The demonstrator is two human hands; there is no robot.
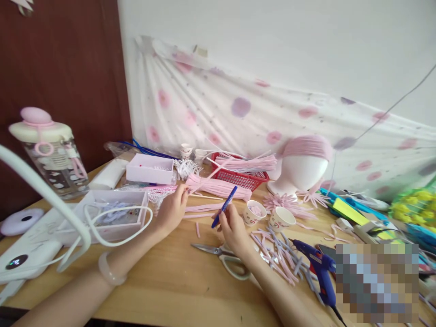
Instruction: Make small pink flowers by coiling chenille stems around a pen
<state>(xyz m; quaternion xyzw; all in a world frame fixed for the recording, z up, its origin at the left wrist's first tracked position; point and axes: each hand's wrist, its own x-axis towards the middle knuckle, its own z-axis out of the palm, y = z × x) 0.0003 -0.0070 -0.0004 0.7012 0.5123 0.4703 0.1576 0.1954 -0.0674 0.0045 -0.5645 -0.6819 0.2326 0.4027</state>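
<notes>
My left hand is closed in a pinch over the middle of the table, on what looks like a pink pipe cleaner slanting up and right from the fingertips. A tied bundle of pink pipe cleaners lies just beyond it. My right hand grips a blue marker pen, which stands tilted with its upper end to the right. Below that hand are scissors, partly hidden by the wrist. Several pink strips lie between the hands, with a short pink piece nearer me.
Left are a white box of small parts, a lamp and a bottle. Behind stands a red basket. Paper cups, cut pipe cleaners, a blue glue gun and a white foam head are to the right.
</notes>
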